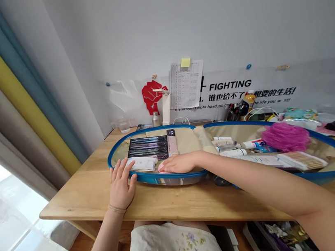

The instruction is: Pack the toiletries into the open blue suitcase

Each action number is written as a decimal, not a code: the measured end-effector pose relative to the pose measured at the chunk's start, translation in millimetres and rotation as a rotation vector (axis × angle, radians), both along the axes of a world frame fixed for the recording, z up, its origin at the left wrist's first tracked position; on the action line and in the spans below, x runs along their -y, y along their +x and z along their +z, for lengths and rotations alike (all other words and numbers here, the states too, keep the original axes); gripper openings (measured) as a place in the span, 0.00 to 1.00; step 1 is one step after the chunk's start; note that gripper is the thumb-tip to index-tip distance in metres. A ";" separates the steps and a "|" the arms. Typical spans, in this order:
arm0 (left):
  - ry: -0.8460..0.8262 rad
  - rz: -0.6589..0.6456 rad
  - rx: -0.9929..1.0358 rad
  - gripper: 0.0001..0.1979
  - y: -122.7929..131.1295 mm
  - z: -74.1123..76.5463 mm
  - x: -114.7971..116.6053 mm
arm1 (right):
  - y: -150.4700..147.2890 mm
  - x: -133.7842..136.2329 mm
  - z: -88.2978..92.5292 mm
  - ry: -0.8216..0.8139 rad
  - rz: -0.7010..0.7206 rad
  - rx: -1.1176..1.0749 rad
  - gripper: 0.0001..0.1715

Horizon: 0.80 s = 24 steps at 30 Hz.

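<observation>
An open blue-rimmed case (117, 144) with beige lining lies on the wooden desk (80, 191). My left hand (121, 186) rests flat at its near left rim, fingers spread, fingertips touching a white packet (143, 163) inside. My right hand (179, 163) lies flat, palm down, on the near rim, next to the packet. Behind them a black pack of toothbrushes (148, 147) and a pink box (172, 142) lie in the left half of the case.
The right half of the case holds several tubes (231, 146), a purple bath puff (285, 136) and a pack of cotton swabs (303, 160). Bottles, pens and clutter stand along the wall. A curtain and window are on the left. The desk edge is near my lap.
</observation>
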State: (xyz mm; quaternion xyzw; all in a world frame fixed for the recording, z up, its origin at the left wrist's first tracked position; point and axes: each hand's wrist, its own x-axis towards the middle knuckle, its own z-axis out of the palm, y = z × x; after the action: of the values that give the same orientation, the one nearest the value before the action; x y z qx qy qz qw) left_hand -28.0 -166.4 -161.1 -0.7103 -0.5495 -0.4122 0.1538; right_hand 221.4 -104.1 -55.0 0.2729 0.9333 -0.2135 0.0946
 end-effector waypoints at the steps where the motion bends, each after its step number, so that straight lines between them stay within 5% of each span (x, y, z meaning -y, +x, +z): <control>1: 0.001 0.000 0.000 0.21 -0.1 -0.2 -0.1 | -2.1 -0.3 -0.3 -0.007 -0.001 -0.002 0.27; 10: 0.009 -0.005 -0.017 0.21 -2.0 -1.3 -0.5 | -12.2 2.0 -2.5 -0.035 -0.060 -0.072 0.27; 14: 0.021 -0.013 -0.021 0.21 -2.5 -1.4 0.1 | 2.0 -3.3 16.6 -0.038 -0.132 -0.173 0.28; 20: 0.024 -0.015 -0.021 0.21 -2.5 -1.3 -0.1 | 97.0 -29.7 75.9 0.100 -0.416 -0.341 0.36; 24: 0.017 -0.023 -0.018 0.21 -2.4 -0.4 -0.3 | 171.3 -48.3 73.6 0.209 -0.747 -0.136 0.32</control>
State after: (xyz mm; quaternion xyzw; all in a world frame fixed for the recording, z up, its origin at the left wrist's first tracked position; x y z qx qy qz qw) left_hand -30.3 -166.1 -161.4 -0.7190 -0.5365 -0.4118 0.1601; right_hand 392.7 -55.8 18.6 0.5870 0.7906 -0.1548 -0.0799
